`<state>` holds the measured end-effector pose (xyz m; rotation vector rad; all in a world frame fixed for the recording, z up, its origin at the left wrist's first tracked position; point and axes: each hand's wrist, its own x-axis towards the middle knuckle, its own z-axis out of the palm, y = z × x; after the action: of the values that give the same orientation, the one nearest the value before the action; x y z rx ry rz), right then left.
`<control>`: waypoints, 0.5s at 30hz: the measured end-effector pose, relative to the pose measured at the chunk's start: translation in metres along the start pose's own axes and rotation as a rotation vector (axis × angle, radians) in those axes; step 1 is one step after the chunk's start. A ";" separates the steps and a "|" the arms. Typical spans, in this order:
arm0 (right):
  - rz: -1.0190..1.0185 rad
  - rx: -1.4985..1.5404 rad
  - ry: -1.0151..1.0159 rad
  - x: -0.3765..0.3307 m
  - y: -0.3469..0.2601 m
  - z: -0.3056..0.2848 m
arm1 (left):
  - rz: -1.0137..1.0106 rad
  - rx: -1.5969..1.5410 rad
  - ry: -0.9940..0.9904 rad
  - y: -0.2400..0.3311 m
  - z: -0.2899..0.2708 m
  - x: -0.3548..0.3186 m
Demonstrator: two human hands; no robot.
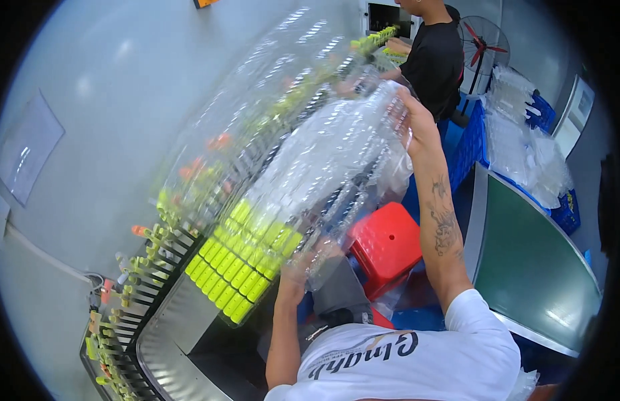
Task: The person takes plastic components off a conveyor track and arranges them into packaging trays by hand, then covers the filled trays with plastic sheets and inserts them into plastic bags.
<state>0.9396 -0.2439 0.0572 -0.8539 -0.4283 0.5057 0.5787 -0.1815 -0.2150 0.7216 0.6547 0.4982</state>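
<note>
A clear plastic tray (290, 157) with rows of moulded pockets is held up in front of me, slanting across the view and partly smeared by motion. My right hand (415, 119) grips its upper right end. My left hand (313, 260) is closed on its lower edge, partly seen through the plastic. Under and beside its near end, several bright yellow-green pieces (233, 271) lie in tidy rows; whether they sit in this same tray or another one beneath is hard to tell. White plastic sheeting shows through the middle.
A conveyor (149, 321) with black slats carries small yellow-green and orange parts along the left. Nearby are a red stool (388, 244) and a green-topped table (531, 257). Clear trays fill blue crates (480, 137). A co-worker in black (434, 63) stands ahead near a fan (484, 50).
</note>
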 end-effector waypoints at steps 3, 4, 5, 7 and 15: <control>0.092 0.091 0.181 -0.008 0.019 -0.044 | 0.082 0.052 -0.141 0.019 0.035 -0.001; 0.100 0.094 0.146 -0.009 0.019 -0.078 | 0.159 0.099 -0.190 0.012 0.034 0.010; 0.103 0.106 0.117 -0.013 0.018 -0.109 | 0.129 -0.077 -0.293 0.023 0.034 0.024; 0.132 0.005 0.026 -0.030 -0.001 -0.204 | 0.081 -0.301 -0.422 0.024 0.055 0.044; 0.150 0.084 0.508 -0.092 0.030 -0.258 | 0.223 -0.242 -0.679 0.054 0.082 0.056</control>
<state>0.9991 -0.4346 -0.1320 -0.9008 0.1220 0.4215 0.6639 -0.1476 -0.1491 0.6809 -0.1218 0.4872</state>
